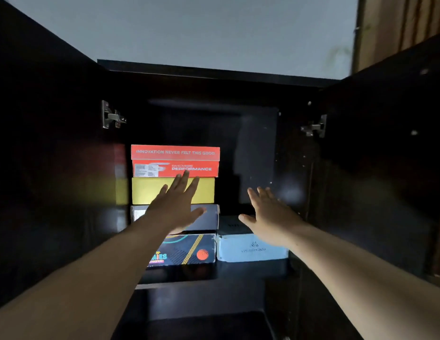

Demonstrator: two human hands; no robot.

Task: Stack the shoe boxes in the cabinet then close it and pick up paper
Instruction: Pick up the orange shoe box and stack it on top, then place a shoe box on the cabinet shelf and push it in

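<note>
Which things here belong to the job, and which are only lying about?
Job: red box, yellow box, dark box, patterned box, pale blue box, cabinet, doors, both hands.
Not the job: wall, wooden panel.

The dark cabinet shelf (pixel 238 271) carries a patterned navy shoe box (pixel 189 251) on the left, touching a pale blue shoe box (pixel 248 249) beside it.

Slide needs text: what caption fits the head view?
Open hands reach toward stacked shoe boxes inside open cabinet.
</note>
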